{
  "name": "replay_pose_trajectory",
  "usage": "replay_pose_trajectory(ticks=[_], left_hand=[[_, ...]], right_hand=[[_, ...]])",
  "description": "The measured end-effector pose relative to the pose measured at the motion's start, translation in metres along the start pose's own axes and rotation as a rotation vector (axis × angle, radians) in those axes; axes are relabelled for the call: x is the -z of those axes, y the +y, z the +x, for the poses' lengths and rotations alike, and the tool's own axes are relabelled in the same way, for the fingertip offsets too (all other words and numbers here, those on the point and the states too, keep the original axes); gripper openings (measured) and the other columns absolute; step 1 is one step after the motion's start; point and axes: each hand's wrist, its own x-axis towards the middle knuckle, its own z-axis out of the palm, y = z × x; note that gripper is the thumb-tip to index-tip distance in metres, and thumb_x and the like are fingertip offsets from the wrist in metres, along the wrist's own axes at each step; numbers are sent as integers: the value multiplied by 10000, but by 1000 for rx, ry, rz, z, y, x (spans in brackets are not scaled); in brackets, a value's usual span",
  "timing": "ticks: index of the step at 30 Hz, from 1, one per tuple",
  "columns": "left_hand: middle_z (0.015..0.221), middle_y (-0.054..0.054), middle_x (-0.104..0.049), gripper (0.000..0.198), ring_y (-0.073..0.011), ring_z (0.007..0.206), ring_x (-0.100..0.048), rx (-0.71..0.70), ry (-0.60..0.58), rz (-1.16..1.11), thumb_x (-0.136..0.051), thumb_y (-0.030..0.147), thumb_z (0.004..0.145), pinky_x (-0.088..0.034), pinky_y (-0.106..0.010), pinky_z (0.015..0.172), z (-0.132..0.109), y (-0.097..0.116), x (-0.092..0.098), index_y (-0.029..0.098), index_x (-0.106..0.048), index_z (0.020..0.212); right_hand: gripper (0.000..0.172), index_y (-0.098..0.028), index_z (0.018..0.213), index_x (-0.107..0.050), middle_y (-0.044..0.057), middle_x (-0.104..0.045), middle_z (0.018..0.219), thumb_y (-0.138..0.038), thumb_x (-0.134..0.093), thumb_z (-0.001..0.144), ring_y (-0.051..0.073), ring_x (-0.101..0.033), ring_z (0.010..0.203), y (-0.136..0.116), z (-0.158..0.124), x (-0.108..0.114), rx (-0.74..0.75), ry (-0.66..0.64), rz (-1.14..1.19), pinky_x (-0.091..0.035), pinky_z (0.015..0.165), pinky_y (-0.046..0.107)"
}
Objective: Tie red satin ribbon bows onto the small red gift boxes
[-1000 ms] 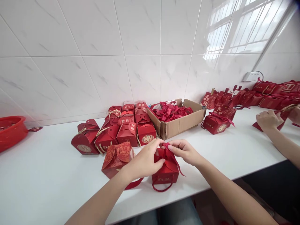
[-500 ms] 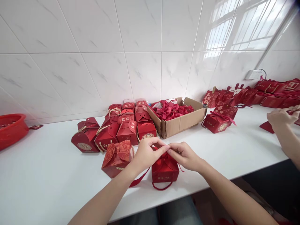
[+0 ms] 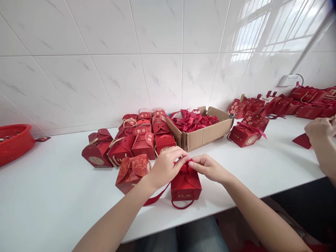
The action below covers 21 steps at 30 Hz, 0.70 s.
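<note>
A red gift box (image 3: 186,188) with a cord handle stands near the table's front edge. Over its top my left hand (image 3: 168,166) pinches a red ribbon (image 3: 157,198), whose loose tail hangs down to the left of the box. My right hand (image 3: 208,168) meets it from the other side, thumb and fingertips closed on the same ribbon just above the lid. The exact loop between the fingertips is partly hidden. Left of my left hand sits a patterned red box (image 3: 132,171) with a rope handle.
Behind stand several red boxes (image 3: 143,144) in rows and a cardboard box (image 3: 207,134) of ribbons. A red basin (image 3: 15,143) is at far left. To the right are a ribbon-tied box (image 3: 244,135), more boxes (image 3: 309,105) and another person's hands (image 3: 321,131).
My right hand has shifted slightly and its fingers sit lower by the lid; the ribbon end at the box's right side no longer shows. The view has tilted a little.
</note>
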Motion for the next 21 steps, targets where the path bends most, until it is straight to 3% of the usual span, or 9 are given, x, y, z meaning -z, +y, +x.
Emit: replay_pose_trajectory(ticks=[7, 14, 21], left_hand=[[822, -22, -654, 167, -140, 795, -588, -68, 112, 63, -499, 226, 910, -443, -260, 743, -1, -5, -8, 175, -599, 787], [779, -10, -620, 146, -114, 748, -569, -34, 218, 36, -517, 210, 904, -438, -231, 716, -4, -12, -10, 166, -602, 794], [786, 0, -623, 144, -105, 750, -574, -22, 283, 14, -520, 226, 907, -434, -217, 724, -5, -17, -11, 174, -596, 795]], right_hand=[[430, -125, 675, -543, -17, -381, 628, -511, -510, 863, 92, -319, 605, 1, 1, -11, -49, 87, -96, -288, 550, 223], [390, -116, 709, -627, 4, -506, 630, -490, -585, 812, 112, -419, 605, 4, 0, -21, -74, 246, -111, -329, 548, 223], [347, -164, 803, -573, 9, -594, 703, -379, -352, 963, 114, -502, 631, 6, -6, -26, 65, 273, -353, -371, 602, 215]])
